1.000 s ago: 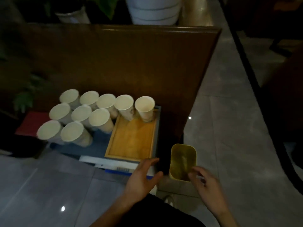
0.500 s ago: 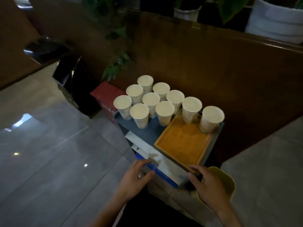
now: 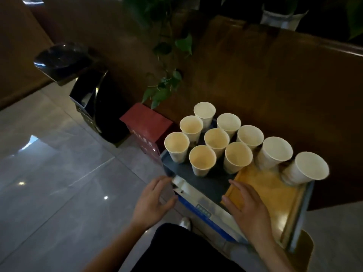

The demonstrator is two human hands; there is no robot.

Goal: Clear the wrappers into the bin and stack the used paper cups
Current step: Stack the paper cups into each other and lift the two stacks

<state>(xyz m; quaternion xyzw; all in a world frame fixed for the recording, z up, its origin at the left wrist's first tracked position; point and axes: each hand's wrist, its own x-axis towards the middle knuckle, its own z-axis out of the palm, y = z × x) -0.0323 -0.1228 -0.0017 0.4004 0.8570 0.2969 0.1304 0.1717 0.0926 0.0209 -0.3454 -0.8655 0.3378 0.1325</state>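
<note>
Ten paper cups (image 3: 216,140) stand upright and unstacked on a low blue-grey box top (image 3: 208,184), eight clustered on its left part and two at the far end of an orange wooden tray (image 3: 275,195) that lies on its right part. Each cup is open-mouthed and looks empty. The left hand (image 3: 152,201) hovers at the box's near left corner, fingers (image 3: 160,180) spread and holding nothing. The right hand (image 3: 249,209) rests over the tray's near left corner, fingers loosely open, also holding nothing. A yellow bin (image 3: 303,250) peeks out past the box's near right corner. Left of the box sit a red carton (image 3: 146,125) and a black waste bin (image 3: 92,99) on the tiled floor (image 3: 59,173).
</note>
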